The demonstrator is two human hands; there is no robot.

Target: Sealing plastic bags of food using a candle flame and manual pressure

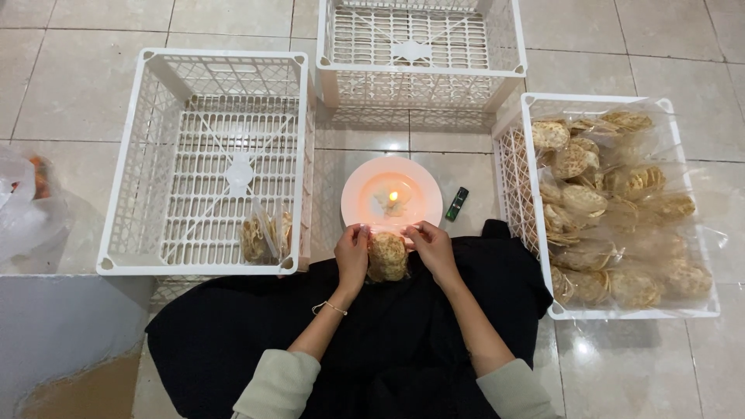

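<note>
Both my hands hold a clear bag of round tan crackers (387, 257) over my black-clad lap. My left hand (352, 255) grips its left side and my right hand (431, 246) pinches its top edge. The bag's upper edge sits close to a lit candle (393, 198) that stands in the middle of a pink plate (358, 188) on the tiled floor. A small green lighter (456, 203) lies just right of the plate.
A white plastic crate (132, 167) at left holds one bag of crackers (264, 235) in its near right corner. A second crate (512, 46) stands behind the plate. The right crate (528, 124) holds several bagged crackers. A plastic bag (23, 206) lies far left.
</note>
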